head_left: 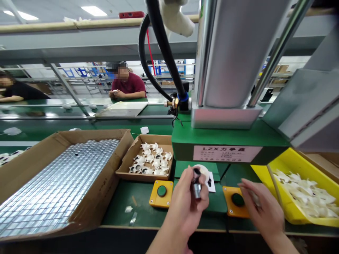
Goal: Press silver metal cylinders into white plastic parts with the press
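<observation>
1. what look like two short metal tubes (pixel 196 190), one showing a dark open end, sit in the left hand (pixel 184 201), in front of the press (pixel 230 139).
2. the left hand is closed around them, thumb and fingers gripping from either side.
3. the right hand (pixel 267 211) is held with fingers together and partly curled, at the edge of the right button box (pixel 233 211); i cannot tell whether it holds anything.
4. just behind the left hand, under the press's green head, a round white part (pixel 203 170) shows, partly hidden.
5. the left button box (pixel 161 203), yellow with a green button, lies just beside the left forearm.
6. behind that box, a small cardboard box (pixel 144 176) holds white bladed parts (pixel 156 163).
7. farther left, a large carton (pixel 92 201) holds shiny metal cylinders (pixel 66 176) in tight rows.
8. right of the right hand, a yellow bin (pixel 299 215) holds white plastic parts (pixel 304 194).
9. across the bench, a person in a dark red shirt (pixel 134 84) holds a small white object (pixel 114 91).
</observation>
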`<state>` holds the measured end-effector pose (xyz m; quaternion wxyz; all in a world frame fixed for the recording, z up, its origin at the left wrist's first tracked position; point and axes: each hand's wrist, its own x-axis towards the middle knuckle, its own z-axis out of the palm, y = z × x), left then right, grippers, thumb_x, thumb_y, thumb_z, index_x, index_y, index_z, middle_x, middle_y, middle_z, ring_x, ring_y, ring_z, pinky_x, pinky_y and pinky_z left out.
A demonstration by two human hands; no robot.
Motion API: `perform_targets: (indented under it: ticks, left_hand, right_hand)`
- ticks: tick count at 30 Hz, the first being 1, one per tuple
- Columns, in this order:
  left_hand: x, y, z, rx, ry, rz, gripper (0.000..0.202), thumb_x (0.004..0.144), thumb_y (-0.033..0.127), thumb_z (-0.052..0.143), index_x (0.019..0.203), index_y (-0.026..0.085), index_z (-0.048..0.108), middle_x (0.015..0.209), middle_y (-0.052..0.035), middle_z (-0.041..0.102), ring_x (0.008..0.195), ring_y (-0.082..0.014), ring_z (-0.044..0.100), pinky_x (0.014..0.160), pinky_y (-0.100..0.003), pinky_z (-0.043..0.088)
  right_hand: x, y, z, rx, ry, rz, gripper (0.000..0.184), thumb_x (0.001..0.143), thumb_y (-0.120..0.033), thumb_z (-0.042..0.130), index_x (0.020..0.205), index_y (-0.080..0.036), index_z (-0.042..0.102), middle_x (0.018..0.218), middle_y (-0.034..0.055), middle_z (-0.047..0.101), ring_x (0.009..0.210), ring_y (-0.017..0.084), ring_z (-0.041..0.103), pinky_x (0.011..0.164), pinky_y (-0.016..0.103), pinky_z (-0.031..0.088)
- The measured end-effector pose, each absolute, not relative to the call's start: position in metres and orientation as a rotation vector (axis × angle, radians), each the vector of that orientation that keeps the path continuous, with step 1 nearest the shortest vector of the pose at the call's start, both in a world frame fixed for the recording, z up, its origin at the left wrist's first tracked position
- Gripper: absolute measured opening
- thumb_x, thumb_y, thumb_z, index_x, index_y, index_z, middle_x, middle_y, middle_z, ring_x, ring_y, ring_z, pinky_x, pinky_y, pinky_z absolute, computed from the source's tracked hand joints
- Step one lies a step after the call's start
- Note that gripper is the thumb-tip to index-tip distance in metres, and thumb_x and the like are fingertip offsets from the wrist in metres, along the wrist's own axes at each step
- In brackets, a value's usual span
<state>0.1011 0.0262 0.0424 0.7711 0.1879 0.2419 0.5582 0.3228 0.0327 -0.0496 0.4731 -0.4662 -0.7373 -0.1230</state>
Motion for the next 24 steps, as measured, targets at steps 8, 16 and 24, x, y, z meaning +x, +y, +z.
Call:
perform_targets:
  ticks: [8, 16, 24]
  left_hand:
    - [0.124, 0.052, 0.059, 0.365, 0.338, 1.125, 0.023, 0.083, 0.036, 0.059, 0.075, 0.016, 0.05, 0.069, 0.0029, 0.042, 0.047, -0.004, 0.035, 0.032, -0.013, 0.022]
    - [0.119, 0.045, 0.06, 0.374, 0.393, 1.209, 0.02, 0.083, 0.029, 0.059, 0.072, 0.016, 0.048, 0.067, 0.0034, 0.042, 0.045, -0.0035, 0.033, 0.033, -0.013, 0.025]
    - [0.123, 0.045, 0.065, 0.416, 0.437, 1.174, 0.03, 0.084, 0.041, 0.056, 0.069, 0.017, 0.047, 0.062, 0.0038, 0.043, 0.043, -0.0037, 0.033, 0.034, -0.014, 0.022]
  right_hand:
    - [0.332, 0.015, -0.073, -1.033, -2.032, -0.174, 0.03, 0.086, -0.015, 0.054, 0.114, -0.02, 0.056, 0.095, 0.0054, 0.069, 0.08, 0.018, 0.063, 0.073, 0.032, 0.053]
    - [0.324, 0.012, -0.068, -1.113, -1.91, -0.081, 0.022, 0.087, -0.02, 0.053, 0.107, -0.023, 0.06, 0.092, 0.0038, 0.068, 0.081, 0.018, 0.062, 0.074, 0.034, 0.052]
    - [0.325, 0.011, -0.071, -1.12, -1.914, -0.064, 0.022, 0.088, -0.02, 0.051, 0.108, -0.023, 0.059, 0.092, 0.003, 0.067, 0.081, 0.018, 0.061, 0.074, 0.033, 0.051]
